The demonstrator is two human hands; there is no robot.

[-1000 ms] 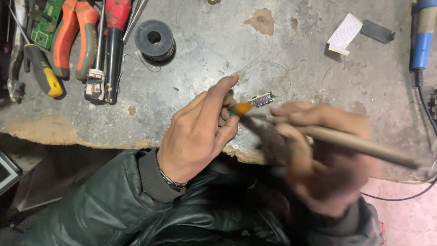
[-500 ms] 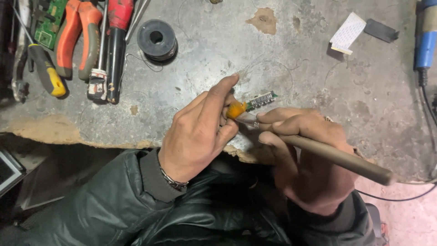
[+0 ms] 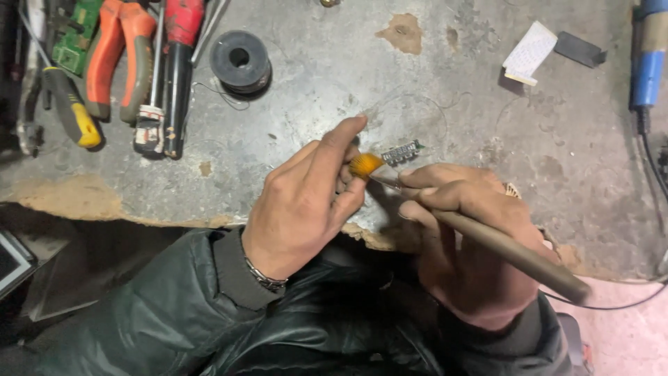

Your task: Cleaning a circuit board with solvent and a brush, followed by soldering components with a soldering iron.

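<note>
A white ribbed slip (image 3: 530, 53) and a flat dark rectangle (image 3: 579, 49) lie up and right of the small circuit board (image 3: 403, 152); a black wire spool (image 3: 240, 61) sits up and left of it. The left hand (image 3: 306, 202) curls its fingers at the board's left end, though whether they touch it is hidden. The right hand (image 3: 466, 244) pinches a brush (image 3: 487, 237), its orange bristles touching the board.

Matt wooden brush handle (image 3: 501, 244), soft orange bristles (image 3: 364, 166), rough chipped grey benchtop (image 3: 390, 90), glossy plastic-handled pliers (image 3: 120, 49).
</note>
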